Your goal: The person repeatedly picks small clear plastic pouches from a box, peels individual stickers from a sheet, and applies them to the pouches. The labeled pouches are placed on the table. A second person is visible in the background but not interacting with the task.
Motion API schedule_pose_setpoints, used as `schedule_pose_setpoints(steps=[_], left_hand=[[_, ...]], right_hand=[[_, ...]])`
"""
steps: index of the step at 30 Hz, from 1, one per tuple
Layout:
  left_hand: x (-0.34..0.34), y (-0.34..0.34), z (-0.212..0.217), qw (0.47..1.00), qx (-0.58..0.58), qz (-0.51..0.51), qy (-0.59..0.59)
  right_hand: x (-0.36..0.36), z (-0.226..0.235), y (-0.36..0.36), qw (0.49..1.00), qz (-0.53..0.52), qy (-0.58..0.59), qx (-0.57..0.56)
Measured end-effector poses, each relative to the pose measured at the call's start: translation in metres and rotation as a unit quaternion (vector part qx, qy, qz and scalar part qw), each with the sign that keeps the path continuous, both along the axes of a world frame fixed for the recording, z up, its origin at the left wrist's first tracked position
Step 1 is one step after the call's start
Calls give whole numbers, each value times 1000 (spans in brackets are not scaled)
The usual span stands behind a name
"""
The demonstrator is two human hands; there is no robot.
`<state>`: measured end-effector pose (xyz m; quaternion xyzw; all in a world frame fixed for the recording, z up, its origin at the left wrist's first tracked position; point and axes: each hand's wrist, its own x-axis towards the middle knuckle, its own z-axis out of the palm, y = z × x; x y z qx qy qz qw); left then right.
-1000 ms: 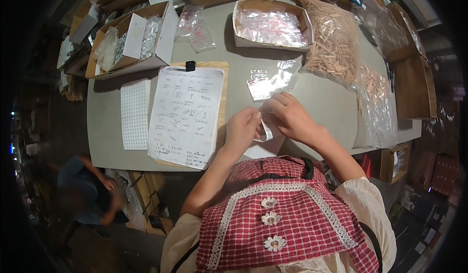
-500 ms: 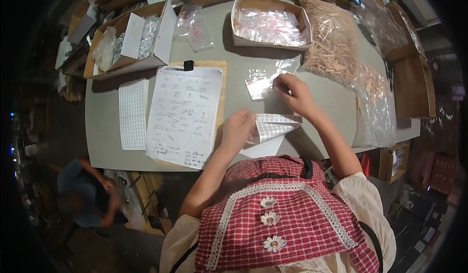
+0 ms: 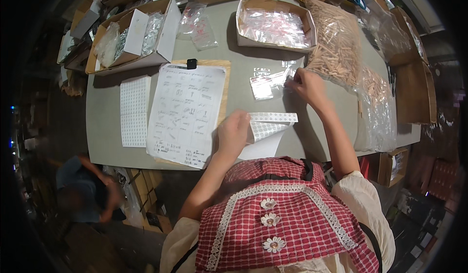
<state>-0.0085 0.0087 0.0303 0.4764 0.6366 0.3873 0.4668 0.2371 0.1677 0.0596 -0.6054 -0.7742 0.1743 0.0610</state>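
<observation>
Right hand (image 3: 311, 88) has moved away from the left hand (image 3: 233, 133) to the right edge of the clear bags (image 3: 266, 85), leaving the dotted sheet (image 3: 267, 130) to the left alone; left fingers pinch its left end, its body reaching rightward, nearer the apron (image 3: 275, 214) than the bags; whether the right fingertips grip anything, I cannot tell

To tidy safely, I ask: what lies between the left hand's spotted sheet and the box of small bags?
In the head view, clear plastic bags lie between the sheet and the box, the right hand at their edge.
</observation>
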Motion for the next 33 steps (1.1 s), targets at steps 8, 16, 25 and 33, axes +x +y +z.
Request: schedule_pose_setpoints(steps=[8,16,25,33], left_hand=[[-12,2,9,997,69,39,13],[-19,13,52,955,-48,-27,-291],[-6,12,41,992,7,-8,-128],[-4,9,36,996,-5,-29,-86]], right_hand=[[-8,52,-72,900,113,345,-243],[-25,44,-106,922,76,354,-137],[-36,47,-102,930,145,337,-27],[-48,39,-102,934,184,298,75]])
